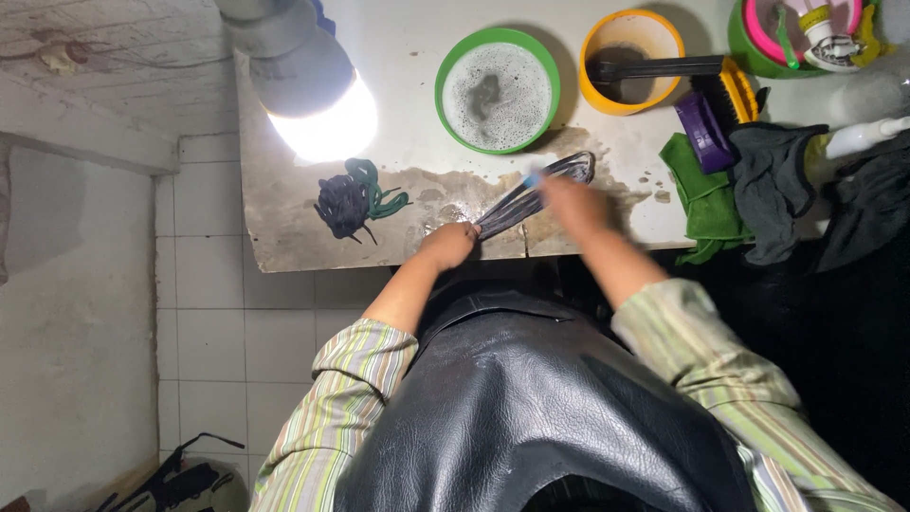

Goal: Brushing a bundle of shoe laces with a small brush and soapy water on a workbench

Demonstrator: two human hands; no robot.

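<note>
Black apron (531, 408) hides the lap. Left hand (447, 245) pinches dark laces (531, 194) — right hand (573, 204) is blurred, grip unclear — on a wet white table (398, 57) above floor tiles (213, 322).

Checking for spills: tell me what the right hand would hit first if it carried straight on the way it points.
The right hand, blurred, points up-left along the dark laces. Past their looped end, the green bowl of soapy water looks first in line, though depth is unclear.

A white tube-like bottle (823, 30) w/ a label is seen lying in the pink-lined green bowl (744, 43) at the top right corner of the table. Its label is shown as white w/ dark markings, blurred. No signs or screens are seen.
</note>
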